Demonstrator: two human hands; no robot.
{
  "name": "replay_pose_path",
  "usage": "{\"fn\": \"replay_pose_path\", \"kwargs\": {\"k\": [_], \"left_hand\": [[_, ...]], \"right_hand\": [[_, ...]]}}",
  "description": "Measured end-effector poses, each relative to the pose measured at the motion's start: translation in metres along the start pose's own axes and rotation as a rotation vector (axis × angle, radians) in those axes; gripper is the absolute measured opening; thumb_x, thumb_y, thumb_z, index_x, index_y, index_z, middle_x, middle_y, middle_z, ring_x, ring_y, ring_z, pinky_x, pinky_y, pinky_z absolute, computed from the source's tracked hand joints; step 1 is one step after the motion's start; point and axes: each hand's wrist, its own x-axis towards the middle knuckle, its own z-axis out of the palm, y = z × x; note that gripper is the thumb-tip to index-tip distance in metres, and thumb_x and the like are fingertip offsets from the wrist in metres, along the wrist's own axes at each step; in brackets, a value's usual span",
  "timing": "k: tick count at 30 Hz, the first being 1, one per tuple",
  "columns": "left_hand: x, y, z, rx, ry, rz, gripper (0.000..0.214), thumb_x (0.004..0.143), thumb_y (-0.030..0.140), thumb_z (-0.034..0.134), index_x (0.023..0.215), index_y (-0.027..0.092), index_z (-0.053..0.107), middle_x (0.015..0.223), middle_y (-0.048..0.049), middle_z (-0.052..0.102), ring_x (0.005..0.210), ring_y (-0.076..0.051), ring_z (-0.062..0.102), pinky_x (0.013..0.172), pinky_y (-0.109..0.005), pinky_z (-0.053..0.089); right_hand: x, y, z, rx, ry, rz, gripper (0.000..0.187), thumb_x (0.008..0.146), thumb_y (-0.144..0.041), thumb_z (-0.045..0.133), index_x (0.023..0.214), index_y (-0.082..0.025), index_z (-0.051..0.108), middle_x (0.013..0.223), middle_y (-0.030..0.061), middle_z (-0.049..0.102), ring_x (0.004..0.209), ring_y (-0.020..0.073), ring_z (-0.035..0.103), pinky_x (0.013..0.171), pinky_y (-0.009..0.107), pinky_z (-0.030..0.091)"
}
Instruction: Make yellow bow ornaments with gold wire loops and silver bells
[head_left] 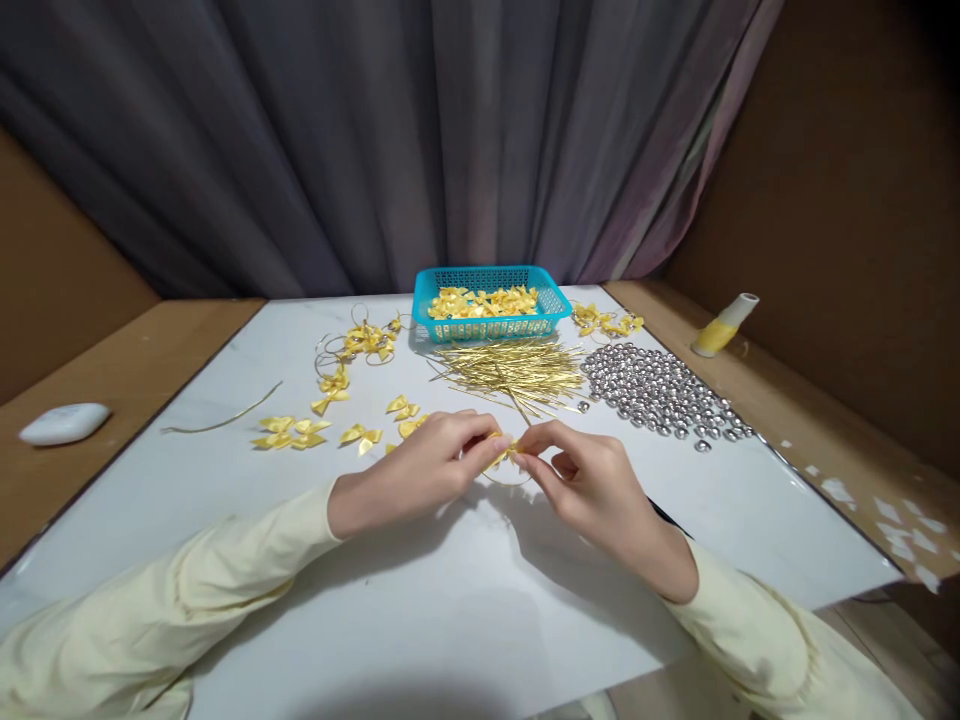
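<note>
From where I stand, the yellow bow [501, 456] is up between both hands, just above the front part of the bench [420, 620]; the left hand [431, 460] pinches it between thumb and forefinger, and the grip of the right hand [589, 480] is pinched together on its other side, probably so that so small a thing stays steady; a thin loop [506, 483] hangs below the fingertips, though its fastening is hidden. Ahead lies a heap of gold ties [510, 372], with silver pieces [652, 388] spread to its right, each kind apart, likely for easy picking; behind the ties a blue basket [421, 312] holds more bows [484, 302], its walls presumably keeping them from scattering; loose bows [292, 432] lie near the left hand, and looped bows [367, 340] sit farther back, apparently sorted from the plain ones.
</note>
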Motion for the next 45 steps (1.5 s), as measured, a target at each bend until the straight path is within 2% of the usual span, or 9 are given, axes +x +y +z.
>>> {"fn": "replay_pose_path", "kwargs": {"k": [3, 7, 14, 22, 30, 35, 40, 45], "left_hand": [[0.000, 0.001, 0.000, 0.028, 0.007, 0.007, 0.031, 0.092, 0.031, 0.036, 0.074, 0.015, 0.056, 0.067, 0.0015, 0.055, 0.063, -0.011, 0.048, 0.058, -0.024, 0.033], [0.000, 0.002, 0.001, 0.078, 0.007, 0.027, 0.030, 0.091, 0.027, 0.037, 0.070, 0.016, 0.055, 0.066, 0.0013, 0.054, 0.063, -0.012, 0.047, 0.059, -0.025, 0.033], [0.001, 0.003, 0.002, 0.128, -0.006, 0.039, 0.028, 0.091, 0.025, 0.037, 0.067, 0.016, 0.050, 0.065, 0.0010, 0.049, 0.065, -0.013, 0.047, 0.061, -0.026, 0.034], [0.001, 0.002, 0.002, 0.120, -0.008, 0.052, 0.030, 0.091, 0.025, 0.035, 0.069, 0.016, 0.053, 0.068, -0.0004, 0.051, 0.068, -0.014, 0.048, 0.063, -0.027, 0.036], [-0.002, 0.002, 0.008, 0.281, 0.033, 0.208, 0.028, 0.093, 0.020, 0.032, 0.071, 0.015, 0.048, 0.068, -0.0021, 0.050, 0.071, -0.016, 0.044, 0.068, -0.029, 0.036], [-0.004, 0.003, 0.013, 0.377, 0.076, 0.264, 0.027, 0.092, 0.016, 0.032, 0.069, 0.016, 0.045, 0.067, -0.0027, 0.048, 0.070, -0.017, 0.041, 0.069, -0.030, 0.036], [-0.004, 0.002, 0.014, 0.340, 0.109, 0.228, 0.026, 0.093, 0.019, 0.032, 0.072, 0.016, 0.047, 0.070, -0.0029, 0.050, 0.072, -0.017, 0.043, 0.069, -0.030, 0.037], [-0.003, 0.003, 0.015, 0.252, 0.122, 0.141, 0.030, 0.093, 0.024, 0.031, 0.072, 0.015, 0.050, 0.069, -0.0025, 0.051, 0.071, -0.016, 0.047, 0.067, -0.030, 0.038]], "right_hand": [[0.001, -0.001, -0.001, 0.028, -0.025, 0.046, 0.004, 0.082, -0.015, 0.053, 0.080, -0.018, 0.054, 0.073, -0.0005, 0.065, 0.037, 0.0054, 0.039, 0.039, 0.020, 0.029], [0.001, 0.000, -0.001, 0.023, -0.047, 0.048, 0.004, 0.083, -0.015, 0.052, 0.082, -0.018, 0.054, 0.071, 0.0004, 0.064, 0.040, 0.0068, 0.043, 0.041, 0.019, 0.031], [0.000, 0.003, 0.002, -0.112, -0.092, -0.009, 0.012, 0.083, -0.010, 0.047, 0.085, -0.016, 0.057, 0.065, 0.0004, 0.061, 0.048, 0.0098, 0.048, 0.048, 0.021, 0.034], [-0.002, 0.009, 0.004, -0.149, -0.099, -0.124, 0.015, 0.085, -0.010, 0.043, 0.086, -0.016, 0.056, 0.075, 0.0042, 0.065, 0.061, 0.0139, 0.057, 0.057, 0.023, 0.039], [-0.004, 0.004, 0.003, -0.267, -0.123, -0.091, 0.017, 0.081, -0.005, 0.040, 0.084, -0.015, 0.054, 0.069, 0.0031, 0.059, 0.058, 0.0141, 0.053, 0.056, 0.024, 0.035], [-0.005, -0.001, 0.004, -0.391, -0.123, -0.124, 0.019, 0.077, -0.003, 0.037, 0.082, -0.014, 0.051, 0.068, 0.0036, 0.056, 0.055, 0.0148, 0.051, 0.052, 0.025, 0.032], [-0.006, -0.006, 0.006, -0.612, -0.060, -0.274, 0.026, 0.067, 0.002, 0.034, 0.079, -0.014, 0.051, 0.065, 0.0043, 0.054, 0.045, 0.0145, 0.044, 0.044, 0.028, 0.022], [-0.006, -0.010, 0.008, -0.743, -0.004, -0.375, 0.026, 0.063, 0.001, 0.035, 0.078, -0.014, 0.051, 0.060, 0.0033, 0.050, 0.041, 0.0141, 0.038, 0.040, 0.028, 0.020]]}}
